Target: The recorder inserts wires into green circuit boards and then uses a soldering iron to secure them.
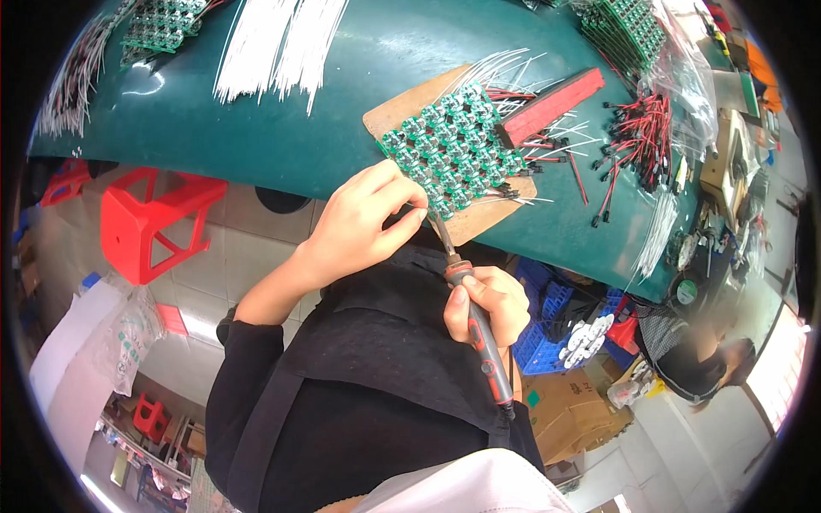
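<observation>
A panel of small green circuit boards (453,150) lies on a brown board (479,224) near the table's front edge. My right hand (496,306) is wrapped round the grey and red handle of a soldering iron (486,355). The iron's metal tip points up to the panel's near corner, close to my left fingers. My left hand (363,222) is closed in a pinch at that same corner, and whatever it may hold is too small to make out. A red bar (556,107) lies across the panel's right side, over white and red wires.
Bundles of white wires (278,47) lie on the green table (180,124) at the back. Red and black connector wires (641,137) are heaped at the right. More circuit panels (624,34) are stacked behind them. A red stool (154,224) stands at the left, a blue crate (539,338) under the table.
</observation>
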